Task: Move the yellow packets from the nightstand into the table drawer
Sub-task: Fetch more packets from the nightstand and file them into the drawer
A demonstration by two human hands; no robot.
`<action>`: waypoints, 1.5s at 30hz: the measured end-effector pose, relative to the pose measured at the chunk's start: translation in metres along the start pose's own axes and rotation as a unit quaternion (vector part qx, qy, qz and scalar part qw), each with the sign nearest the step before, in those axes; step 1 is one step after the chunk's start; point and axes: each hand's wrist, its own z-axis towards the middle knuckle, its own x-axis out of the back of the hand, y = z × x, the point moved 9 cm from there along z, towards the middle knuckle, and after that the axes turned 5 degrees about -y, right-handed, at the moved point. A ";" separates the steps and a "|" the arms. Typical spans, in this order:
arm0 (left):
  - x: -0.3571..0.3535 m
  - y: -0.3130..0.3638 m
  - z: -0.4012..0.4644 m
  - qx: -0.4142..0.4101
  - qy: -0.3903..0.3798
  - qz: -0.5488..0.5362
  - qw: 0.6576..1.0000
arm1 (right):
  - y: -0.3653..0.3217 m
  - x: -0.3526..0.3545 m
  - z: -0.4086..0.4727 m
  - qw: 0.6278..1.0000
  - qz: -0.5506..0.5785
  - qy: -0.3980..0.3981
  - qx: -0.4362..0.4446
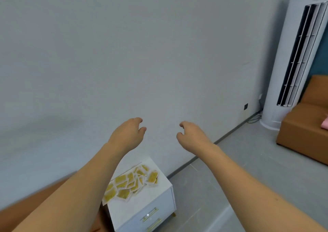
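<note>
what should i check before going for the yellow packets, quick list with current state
1. Left hand holding nothing: ok, fingers loosely curled.
2. Right hand holding nothing: ok.
3. Yellow packets on the nightstand: ok, a loose overlapping pile on its top.
4. Hands at the pile: not ok, both are raised in front of the wall, apart from it.
5. Packets safely on top: cannot tell, some lie near the left edge.
6. Table drawer located and open: cannot tell, no table in view.
</note>
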 end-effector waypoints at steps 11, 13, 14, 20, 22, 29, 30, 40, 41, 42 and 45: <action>-0.136 -0.195 0.234 0.046 -0.134 -0.067 0.988 | 0.036 -0.182 0.248 0.981 0.025 -0.096 -0.168; -0.182 -0.238 0.269 0.070 -0.179 -0.076 0.978 | 0.050 -0.229 0.289 0.969 0.034 -0.124 -0.212; -0.206 -0.260 0.284 0.086 -0.198 -0.082 0.973 | 0.061 -0.254 0.309 0.963 0.039 -0.133 -0.230; -0.379 -0.386 0.327 0.183 -0.300 -0.101 0.931 | 0.143 -0.418 0.396 0.925 0.088 -0.178 -0.325; -0.436 -0.418 0.323 0.199 -0.337 -0.097 0.915 | 0.173 -0.478 0.401 0.901 0.116 -0.211 -0.360; -0.581 -0.511 0.294 0.166 -0.434 0.039 0.885 | 0.273 -0.621 0.400 0.844 0.068 -0.177 -0.501; -0.594 -0.523 0.288 0.142 -0.447 0.082 0.880 | 0.280 -0.631 0.401 0.843 0.054 -0.166 -0.508; -0.649 -0.552 0.249 0.062 -0.448 0.146 0.880 | 0.316 -0.665 0.389 0.806 -0.022 -0.093 -0.584; -0.649 -0.550 0.249 0.053 -0.442 0.150 0.883 | 0.317 -0.664 0.388 0.803 -0.019 -0.090 -0.588; -0.648 -0.548 0.251 0.040 -0.431 0.157 0.888 | 0.319 -0.663 0.388 0.803 -0.019 -0.087 -0.590; -0.641 -0.544 0.259 0.005 -0.396 0.166 0.903 | 0.319 -0.656 0.394 0.819 -0.037 -0.078 -0.568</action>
